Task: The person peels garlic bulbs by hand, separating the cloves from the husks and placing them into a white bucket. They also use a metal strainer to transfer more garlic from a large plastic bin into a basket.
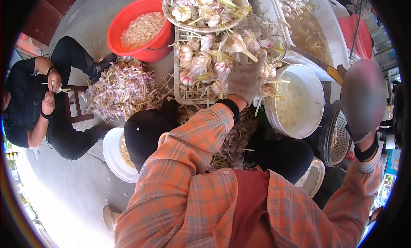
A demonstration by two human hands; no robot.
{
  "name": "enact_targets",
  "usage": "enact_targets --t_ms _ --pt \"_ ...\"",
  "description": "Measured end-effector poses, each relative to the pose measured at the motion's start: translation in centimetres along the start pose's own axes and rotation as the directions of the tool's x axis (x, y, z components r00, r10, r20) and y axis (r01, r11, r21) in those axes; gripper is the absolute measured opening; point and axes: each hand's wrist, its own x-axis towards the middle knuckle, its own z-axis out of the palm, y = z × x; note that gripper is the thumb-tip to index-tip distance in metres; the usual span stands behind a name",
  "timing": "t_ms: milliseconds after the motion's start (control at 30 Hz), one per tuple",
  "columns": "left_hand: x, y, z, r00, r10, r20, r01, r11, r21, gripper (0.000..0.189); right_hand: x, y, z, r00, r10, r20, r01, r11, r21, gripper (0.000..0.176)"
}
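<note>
My left hand (246,79), in a pale knitted glove, reaches over a white plastic crate (183,94) heaped with garlic. Its thumb and fingers close around the stem of a garlic bulb (234,44) on top of the heap. More bulbs with dry stems, such as one garlic bulb (223,67), lie beside the fingers. My right hand (364,98) is raised at the far right, apart from the crate; a blur hides its fingers and anything in them. A knife blade (309,56) with a yellowish handle (335,75) lies between the two hands.
Peeled cloves fill a red basin (114,31) and a white bucket (317,91). A bowl of garlic (167,19) stands beyond the crate. Garlic skins (124,89) cover the floor. At left sits another person (32,100), hands together. A black basket (340,141) stands at right.
</note>
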Motion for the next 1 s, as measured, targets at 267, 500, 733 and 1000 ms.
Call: enact_targets --t_ms 267,500,733,1000 --pt "0.2 0.2 0.3 0.986 -0.075 0.146 0.068 0.996 0.050 0.077 -0.6 1.3 2.3 0.994 0.100 -0.038 -0.101 0.994 -0.040 0.049" --pt "-0.1 -1.2 2.3 0.996 0.049 -0.078 -0.039 0.992 0.124 0.050 0.1 1.9 3.6 0.983 0.186 -0.009 -0.186 0.982 -0.025 0.048" --pt "0.0 -1.8 3.0 0.983 -0.130 0.131 0.123 0.991 0.060 0.063 -0.2 2.9 4.6 0.963 0.248 -0.106 -0.256 0.964 -0.067 0.049" --pt "-1.4 -1.1 2.6 0.989 -0.144 0.021 0.142 0.988 0.063 0.038 -0.4 3.8 5.8 0.952 0.297 -0.074 -0.287 0.950 0.121 0.049"
